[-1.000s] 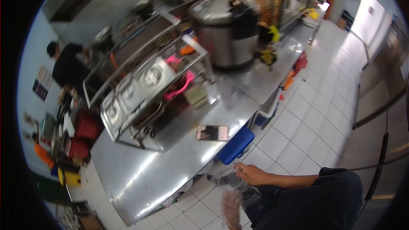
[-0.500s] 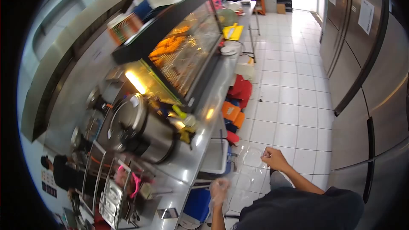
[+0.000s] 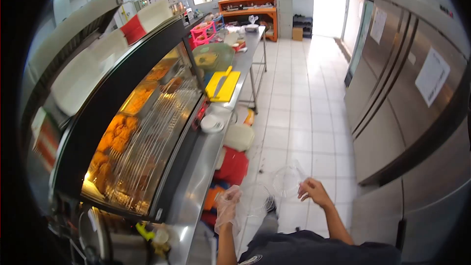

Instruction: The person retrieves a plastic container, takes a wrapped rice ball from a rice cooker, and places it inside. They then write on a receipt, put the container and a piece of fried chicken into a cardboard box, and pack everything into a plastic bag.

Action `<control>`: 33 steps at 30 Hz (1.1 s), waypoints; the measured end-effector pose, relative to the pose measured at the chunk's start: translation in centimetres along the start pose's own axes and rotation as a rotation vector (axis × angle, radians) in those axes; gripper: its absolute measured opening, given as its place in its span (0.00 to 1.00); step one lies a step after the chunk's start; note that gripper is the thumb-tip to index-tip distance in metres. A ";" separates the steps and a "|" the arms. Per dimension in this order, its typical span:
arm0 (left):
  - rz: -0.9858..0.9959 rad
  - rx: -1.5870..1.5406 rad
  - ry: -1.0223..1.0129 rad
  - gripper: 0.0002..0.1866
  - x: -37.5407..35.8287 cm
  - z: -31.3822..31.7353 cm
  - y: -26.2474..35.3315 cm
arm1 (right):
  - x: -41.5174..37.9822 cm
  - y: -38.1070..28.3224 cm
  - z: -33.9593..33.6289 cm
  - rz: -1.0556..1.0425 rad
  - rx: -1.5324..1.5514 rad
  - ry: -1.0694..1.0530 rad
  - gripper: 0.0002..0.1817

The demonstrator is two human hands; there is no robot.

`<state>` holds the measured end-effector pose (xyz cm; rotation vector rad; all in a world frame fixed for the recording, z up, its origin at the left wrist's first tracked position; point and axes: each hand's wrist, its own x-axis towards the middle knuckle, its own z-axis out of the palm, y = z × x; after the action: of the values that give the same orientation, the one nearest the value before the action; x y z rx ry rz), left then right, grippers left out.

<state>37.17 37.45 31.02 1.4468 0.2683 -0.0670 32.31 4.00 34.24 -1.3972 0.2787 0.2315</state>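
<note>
The two hands are held apart above the tiled floor [image 3: 287, 118]; the left hand [image 3: 228, 205] is covered by a clear glove [image 3: 234, 216], its fingers bent inward, though whether anything is gripped by them cannot be told; the right hand [image 3: 315, 192] is bare, and thin clear plastic [image 3: 288, 180] is pinched at its fingertips, spread out towards the left hand over the floor (its exact outline is lost against the pale tiles). Beside the left hand, a steel counter [image 3: 196, 176] is seen, with a red item [image 3: 232, 166] and an orange item [image 3: 212, 198] placed low along its side; on the counter a glass-fronted display case [image 3: 147, 132] is set, in which browned food [image 3: 117, 132] and a wire rack [image 3: 157, 137] are lit; beyond the case a knife [image 3: 223, 81] is laid on a yellow board [image 3: 222, 86], with white lids [image 3: 212, 123] placed nearer; steel cabinets [image 3: 392, 98] are seen on the right.
</note>
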 end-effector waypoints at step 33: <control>0.475 -0.737 0.625 0.38 58.8 26.9 19.6 | 76.2 -27.8 4.3 0.518 -0.152 -1.102 0.10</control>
<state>101.98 20.26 39.70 0.7260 0.3959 0.8051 113.49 3.53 35.88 -1.1336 -0.3142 1.4064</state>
